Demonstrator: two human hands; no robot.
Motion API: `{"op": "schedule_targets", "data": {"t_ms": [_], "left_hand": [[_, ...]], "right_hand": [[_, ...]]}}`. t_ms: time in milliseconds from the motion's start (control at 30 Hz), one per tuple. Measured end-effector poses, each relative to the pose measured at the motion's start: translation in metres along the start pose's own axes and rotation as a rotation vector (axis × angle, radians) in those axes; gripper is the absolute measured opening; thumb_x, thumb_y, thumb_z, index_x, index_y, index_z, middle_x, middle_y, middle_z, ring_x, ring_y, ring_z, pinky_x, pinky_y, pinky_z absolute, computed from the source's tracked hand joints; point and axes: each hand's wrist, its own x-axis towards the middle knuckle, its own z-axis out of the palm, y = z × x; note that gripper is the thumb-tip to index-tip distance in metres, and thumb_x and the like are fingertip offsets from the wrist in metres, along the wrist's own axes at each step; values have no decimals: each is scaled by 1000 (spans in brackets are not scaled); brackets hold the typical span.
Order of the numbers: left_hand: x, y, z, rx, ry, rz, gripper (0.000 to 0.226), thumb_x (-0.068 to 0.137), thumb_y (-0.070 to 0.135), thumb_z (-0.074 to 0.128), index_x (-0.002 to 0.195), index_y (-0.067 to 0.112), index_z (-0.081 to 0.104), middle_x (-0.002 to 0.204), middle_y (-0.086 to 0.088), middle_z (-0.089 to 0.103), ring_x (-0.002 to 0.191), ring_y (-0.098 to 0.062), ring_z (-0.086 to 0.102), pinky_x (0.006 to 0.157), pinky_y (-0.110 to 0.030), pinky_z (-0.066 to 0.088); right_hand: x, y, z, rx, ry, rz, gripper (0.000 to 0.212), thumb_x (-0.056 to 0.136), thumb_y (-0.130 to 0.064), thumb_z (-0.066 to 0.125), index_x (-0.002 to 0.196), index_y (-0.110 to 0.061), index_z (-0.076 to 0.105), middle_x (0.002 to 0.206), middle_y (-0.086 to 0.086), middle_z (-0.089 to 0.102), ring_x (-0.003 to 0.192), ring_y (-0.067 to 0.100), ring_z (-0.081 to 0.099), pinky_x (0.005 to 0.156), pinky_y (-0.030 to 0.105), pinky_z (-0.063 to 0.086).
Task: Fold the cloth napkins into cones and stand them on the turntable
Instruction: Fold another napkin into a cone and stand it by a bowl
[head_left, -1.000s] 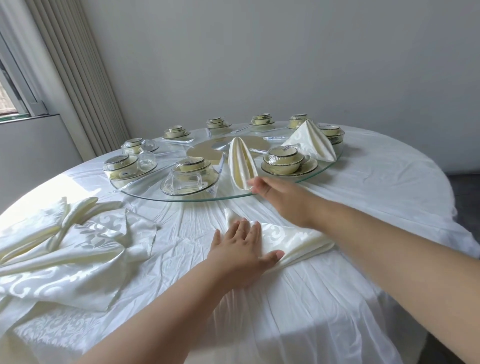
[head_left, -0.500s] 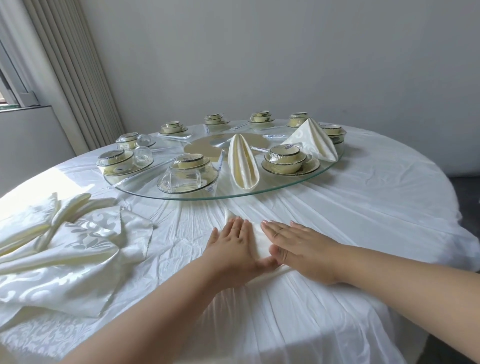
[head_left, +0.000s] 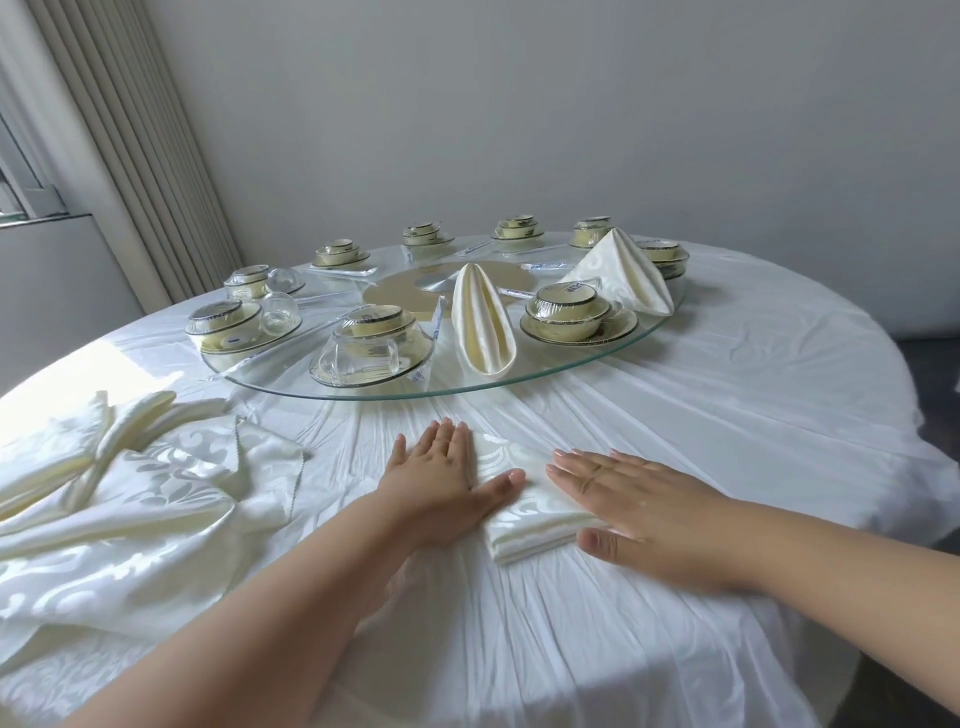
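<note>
- The round worktop (head_left: 727, 415) is covered by a creased white cloth that falls over its edge.
- A circular clear-glass turntable (head_left: 545, 371) is set near the worktop's far middle; wrapped place settings of cream bowls on saucers (head_left: 566, 317) with dark rims are ringed around it.
- A loose heap of unfolded napkins (head_left: 130, 493), cream satin with a woven leaf pattern, is spread on the worktop at the left.
- Two folded cone napkins are stood on the turntable: a narrow pleated one (head_left: 483, 327) near the front rim and a broader tent-shaped one (head_left: 623, 275) at the right.
- A flat folded napkin (head_left: 524, 509) is laid on the worktop just in front of the turntable, between the hands.
- The left hand (head_left: 441, 483) is pressed flat on its left part, fingers straight and together, thumb spread.
- The right hand (head_left: 649, 509) is laid flat on its right part, fingers straight, gripping nothing.
</note>
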Motion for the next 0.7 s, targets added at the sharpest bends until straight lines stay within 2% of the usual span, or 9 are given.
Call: {"op": "schedule_targets", "data": {"t_ms": [67, 167, 267, 333, 467, 567, 700], "left_hand": [[-4, 4, -5, 56, 94, 41, 91, 86, 74, 21, 153, 17, -4, 160, -4, -13, 145, -15, -19, 118, -45, -11], [-16, 16, -9, 180, 230, 252, 74, 95, 61, 23, 154, 21, 3, 161, 0, -9, 145, -12, -18, 116, -46, -14], [-26, 21, -3, 83, 56, 303, 69, 96, 59, 21, 154, 24, 6, 161, 5, -2, 146, -7, -11, 116, -48, -13], [-28, 20, 1, 53, -45, 281, 76, 92, 66, 17, 153, 26, -2, 161, 6, -9, 145, -6, -15, 117, -47, -13], [-27, 17, 4, 94, -71, 292, 109, 66, 92, 7, 151, 28, -13, 159, 4, -16, 144, -8, -20, 118, -45, -11], [-27, 17, 5, 103, -62, 298, 113, 54, 87, -2, 150, 27, -17, 158, 2, -20, 144, -10, -22, 119, -43, -10], [-27, 16, 9, 86, -26, 274, 115, 54, 89, -1, 150, 28, -17, 159, -1, -21, 142, -12, -26, 118, -41, -12]], "right_hand": [[0, -1, 0, 8, 5, 2, 88, 72, -77, -9, 148, -34, -19, 155, -18, -25, 138, -5, -26, 118, 27, -11], [-1, -2, -1, 11, 14, 11, 90, 71, -77, -8, 150, -33, -15, 156, -16, -21, 140, -3, -23, 117, 25, -11], [-2, -4, -2, 25, 11, 15, 91, 70, -77, -8, 149, -32, -15, 157, -15, -20, 141, -2, -22, 116, 24, -12], [-3, -6, -5, 25, -5, 16, 93, 69, -77, -8, 150, -31, -14, 158, -13, -19, 141, -2, -21, 116, 25, -13], [4, -16, -16, -76, 9, 17, 106, 64, -79, -12, 153, -20, -6, 158, -7, -19, 141, 3, -26, 117, 32, -16], [13, -30, -14, 4, 9, -17, 108, 63, -80, -10, 152, -18, -11, 158, -4, -21, 141, 4, -25, 117, 28, -15], [14, -26, -5, 44, -7, -26, 103, 65, -79, -9, 150, -21, -17, 156, -7, -26, 139, 0, -28, 112, 20, -18]]}}
